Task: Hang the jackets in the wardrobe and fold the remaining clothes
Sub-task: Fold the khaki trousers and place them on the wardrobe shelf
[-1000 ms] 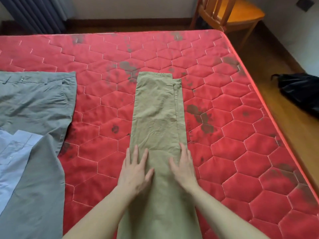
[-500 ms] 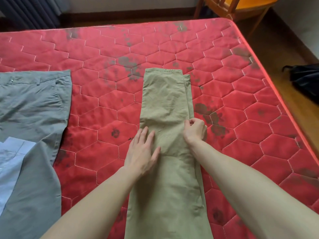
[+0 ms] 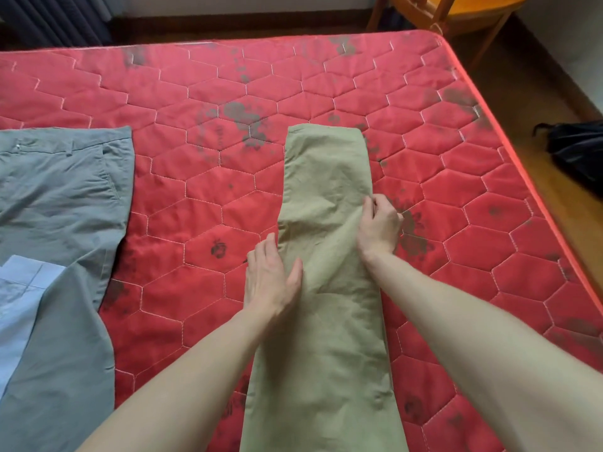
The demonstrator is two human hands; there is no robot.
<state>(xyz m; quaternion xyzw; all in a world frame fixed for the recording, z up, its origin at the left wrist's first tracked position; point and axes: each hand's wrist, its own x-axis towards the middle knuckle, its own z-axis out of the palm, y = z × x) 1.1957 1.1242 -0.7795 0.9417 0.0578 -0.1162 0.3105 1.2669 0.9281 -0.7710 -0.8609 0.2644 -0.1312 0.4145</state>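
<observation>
Since half a second ago, the left hand has slid to the left edge of the khaki trousers, its fingers straight and together. The right hand still pinches the right edge. The trousers lie folded lengthwise at centre frame on the red quilted mattress; grey trousers lie at left.

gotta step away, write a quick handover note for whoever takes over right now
Left hand: open, flat at the left edge of the khaki trousers.
Right hand: fingers pinch the trousers' right edge.
Trousers lie lengthwise on the red mattress, folded leg on leg, not yet folded across.
Left: grey trousers and light blue shirt at the mattress's left, both unfolded. No jackets or wardrobe in view.
</observation>
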